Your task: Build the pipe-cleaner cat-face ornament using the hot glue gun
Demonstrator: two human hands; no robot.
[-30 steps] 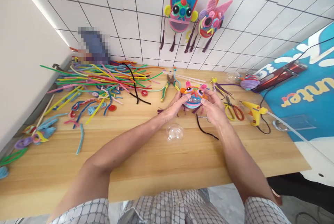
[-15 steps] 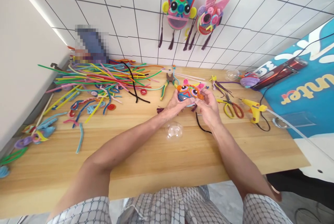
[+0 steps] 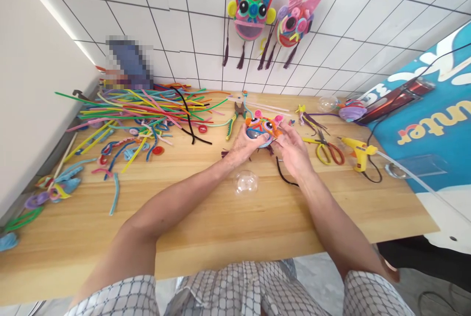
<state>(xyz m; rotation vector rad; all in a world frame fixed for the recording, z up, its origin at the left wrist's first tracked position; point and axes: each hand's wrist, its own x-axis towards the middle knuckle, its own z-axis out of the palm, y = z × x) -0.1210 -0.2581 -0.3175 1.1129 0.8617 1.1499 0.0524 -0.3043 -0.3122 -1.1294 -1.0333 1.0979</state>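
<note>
Bearing pink ears (image 3: 278, 118), the multicoloured mask (image 3: 262, 128) has dark-centred eyes (image 3: 269, 125).

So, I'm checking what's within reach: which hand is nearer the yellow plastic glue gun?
Right. The right hand is left of the glue gun, with yellow and orange scissors between them. The left hand is farther left, holding the multicoloured round craft face's left side.

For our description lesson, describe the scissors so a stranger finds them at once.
On the wooden table, look right of the right hand. The scissors lie left of the yellow glue gun, set apart by mismatched yellow and red handles.
</note>
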